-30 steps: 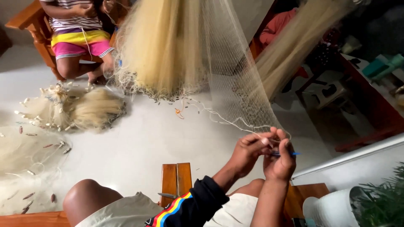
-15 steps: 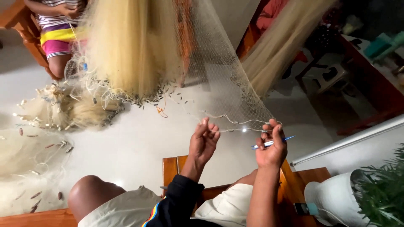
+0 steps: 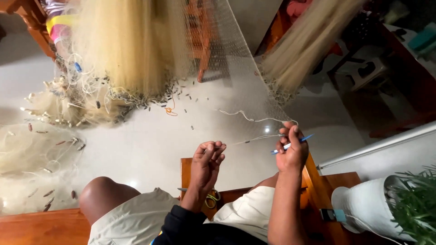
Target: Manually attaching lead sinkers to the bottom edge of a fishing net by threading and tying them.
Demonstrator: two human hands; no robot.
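Seemingly caught mid-knot on the net (image 3: 236, 81), above the wooden stool (image 3: 186, 170): edge line (image 3: 254, 139) pinched in left hand (image 3: 206, 161), blue needle (image 3: 290, 144) gripped in right hand (image 3: 293, 152); probably called for steady tension.

No packages, labels, signs or screens are showing anywhere in the frame from top to bottom.

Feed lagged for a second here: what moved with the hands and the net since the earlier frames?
The left hand drew apart from the right hand, moving left and a little lower, stretching the line between them. The right hand keeps its grip on the blue netting needle. The hanging net stays as before.
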